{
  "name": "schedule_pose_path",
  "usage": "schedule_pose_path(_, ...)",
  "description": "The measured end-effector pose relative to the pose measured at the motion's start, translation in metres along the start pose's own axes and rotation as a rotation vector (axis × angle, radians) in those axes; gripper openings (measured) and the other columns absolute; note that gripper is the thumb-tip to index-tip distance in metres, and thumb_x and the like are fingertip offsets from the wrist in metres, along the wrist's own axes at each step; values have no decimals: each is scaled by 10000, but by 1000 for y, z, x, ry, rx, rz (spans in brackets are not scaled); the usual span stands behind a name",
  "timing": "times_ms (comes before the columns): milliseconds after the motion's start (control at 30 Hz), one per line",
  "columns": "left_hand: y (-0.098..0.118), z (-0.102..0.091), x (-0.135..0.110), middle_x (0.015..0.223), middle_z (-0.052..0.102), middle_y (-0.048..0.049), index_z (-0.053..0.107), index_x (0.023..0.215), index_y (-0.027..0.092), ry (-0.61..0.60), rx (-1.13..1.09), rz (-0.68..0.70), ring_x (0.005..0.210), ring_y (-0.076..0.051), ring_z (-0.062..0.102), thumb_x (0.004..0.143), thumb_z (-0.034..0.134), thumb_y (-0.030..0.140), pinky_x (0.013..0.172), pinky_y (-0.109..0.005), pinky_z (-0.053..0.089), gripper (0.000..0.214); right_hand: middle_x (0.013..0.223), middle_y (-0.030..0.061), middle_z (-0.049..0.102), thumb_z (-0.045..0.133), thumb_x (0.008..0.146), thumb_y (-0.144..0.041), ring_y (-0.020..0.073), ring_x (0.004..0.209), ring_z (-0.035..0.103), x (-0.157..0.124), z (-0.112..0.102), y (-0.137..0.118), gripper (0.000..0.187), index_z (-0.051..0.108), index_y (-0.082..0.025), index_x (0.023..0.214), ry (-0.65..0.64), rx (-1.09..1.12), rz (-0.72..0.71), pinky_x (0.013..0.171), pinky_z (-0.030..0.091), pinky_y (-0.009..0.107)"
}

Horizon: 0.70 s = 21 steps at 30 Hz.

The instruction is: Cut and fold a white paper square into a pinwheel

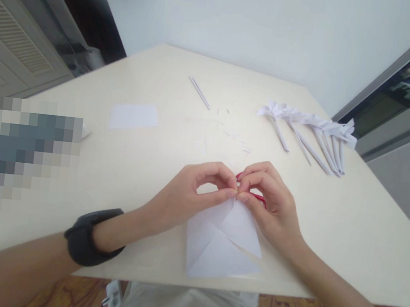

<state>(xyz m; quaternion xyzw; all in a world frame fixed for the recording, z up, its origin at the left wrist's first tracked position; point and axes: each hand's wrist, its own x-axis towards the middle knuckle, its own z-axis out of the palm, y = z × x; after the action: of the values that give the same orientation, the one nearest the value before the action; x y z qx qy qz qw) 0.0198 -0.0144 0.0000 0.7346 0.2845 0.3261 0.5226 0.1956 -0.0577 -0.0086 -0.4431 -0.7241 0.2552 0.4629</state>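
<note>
Both hands meet at the middle of the frame. The left hand [193,194] and the right hand [275,205] are each closed narrow, thumb and forefinger pinching the top corner of the paper [217,247]. The fingertips of the 2 hands touch each other at that corner.

The paper is white and folded into overlapping triangles. It lies flat on the table [347,227] at the lower middle of the frame, its bottom edge right at the table's near edge.

Something red [239,176] shows under the right hand, mostly hidden by the fingers; I cannot tell what it is. A black wristband [88,239] sits on the left wrist.

Toward the upper right lies a row of stems [313,135], white rolled paper with folded heads, close together. A single thin roll [199,93] lies at the upper middle, with small scraps [237,140] between it and the hands. A flat sheet [133,115] lies left of centre.
</note>
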Motion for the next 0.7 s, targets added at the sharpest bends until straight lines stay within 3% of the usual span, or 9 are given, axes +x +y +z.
schedule_pose_path(500, 0, -1, 0, 864, 638, 10, 611, 830, 179, -20, -45, -4, 853, -108, 588, 856, 562, 229, 798, -207, 445, 74, 938, 40, 516, 524, 874, -179, 167, 899, 522, 0, 0, -4, 61, 538, -202, 818, -28, -24, -35, 757, 434, 315)
schedule_pose_path(700, 3, 0, -1, 903, 656, 1, 626, 862, 181, 24, 99, 30, 879, -127, 593, 834, 592, 254, 826, -233, 442, 85, 929, 38, 505, 511, 865, -134, 156, 879, 526, 0, 1, -3, 81, 525, -192, 811, 9, -70, -42, 760, 438, 310)
